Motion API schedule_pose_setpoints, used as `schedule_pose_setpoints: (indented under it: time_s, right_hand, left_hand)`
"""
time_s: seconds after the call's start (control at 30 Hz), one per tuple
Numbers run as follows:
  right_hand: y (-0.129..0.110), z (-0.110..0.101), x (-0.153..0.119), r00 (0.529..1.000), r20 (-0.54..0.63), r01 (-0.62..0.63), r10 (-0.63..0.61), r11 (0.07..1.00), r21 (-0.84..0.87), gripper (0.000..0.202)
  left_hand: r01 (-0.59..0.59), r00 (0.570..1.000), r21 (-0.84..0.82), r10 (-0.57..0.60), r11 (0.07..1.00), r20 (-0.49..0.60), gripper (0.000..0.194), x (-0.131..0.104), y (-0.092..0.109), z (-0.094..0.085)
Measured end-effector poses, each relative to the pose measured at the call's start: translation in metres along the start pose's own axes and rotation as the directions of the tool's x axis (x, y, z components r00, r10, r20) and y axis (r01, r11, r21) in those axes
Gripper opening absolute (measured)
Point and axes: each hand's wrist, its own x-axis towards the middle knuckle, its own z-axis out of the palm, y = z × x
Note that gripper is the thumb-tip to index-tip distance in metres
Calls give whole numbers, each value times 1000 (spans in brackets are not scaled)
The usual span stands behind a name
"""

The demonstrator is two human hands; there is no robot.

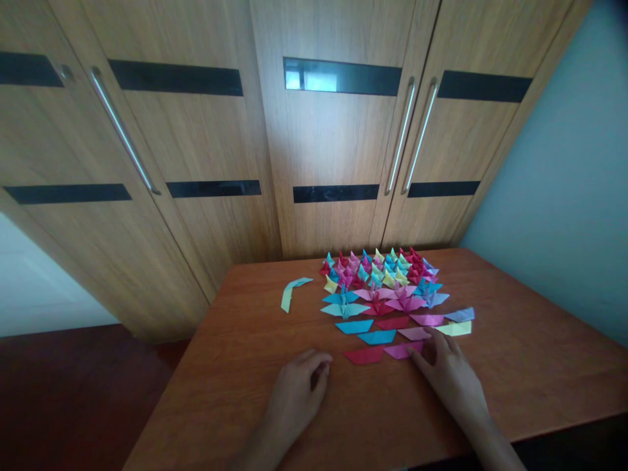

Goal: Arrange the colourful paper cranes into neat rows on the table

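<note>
My right hand reaches over the right end of a magenta folded strip, its thumb and fingers apart and its fingertips close to a pink strip. Resting on the table with curled fingers, my left hand is left of a red strip; whether it holds anything is hidden. Blue strips, a yellow strip and other coloured strips lie in rows. Behind them stand several folded paper pieces with pointed wings. A pale green bent paper piece lies apart at the left.
The brown wooden table reaches back to a wardrobe with metal handles. A pale blue wall is on the right. Dark red floor shows at the left.
</note>
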Motion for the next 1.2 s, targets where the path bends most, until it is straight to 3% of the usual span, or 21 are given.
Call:
schedule_pose_setpoints:
  time_s: [0.2,0.3,0.47,0.63,0.73,0.87,0.97,1.2]
  right_hand:
    - [-1,-6,-1,999,-33,-3,5,998,69,53]
    - [-15,-11,-3,997,-75,18,-9,993,121,48]
    - [-78,-6,-10,983,-1,167,-182,902,397,29]
    - [-157,11,-26,890,139,298,-435,784,544,20]
    - [-183,23,-37,834,227,330,-503,785,524,21]
    - [-190,33,-46,806,253,387,-535,800,459,20]
    - [-186,34,-48,798,245,402,-551,789,465,20]
    - [-186,31,-46,798,255,386,-547,787,481,20]
  left_hand:
    - [9,1000,-12,-9,1000,5,24,0,0,0]
    - [11,1000,-37,-11,999,3,24,1,-1,0]
    - [36,999,-78,-38,996,-14,22,8,-4,-4]
    - [64,997,40,-62,997,-56,22,26,-24,-26]
    - [114,990,173,-97,978,-103,25,40,-45,-43]
    - [154,981,346,-102,925,-163,30,62,-70,-58]
    - [157,981,467,-85,870,-172,34,77,-80,-59]
    - [183,983,660,-125,729,-135,32,97,-80,-51]
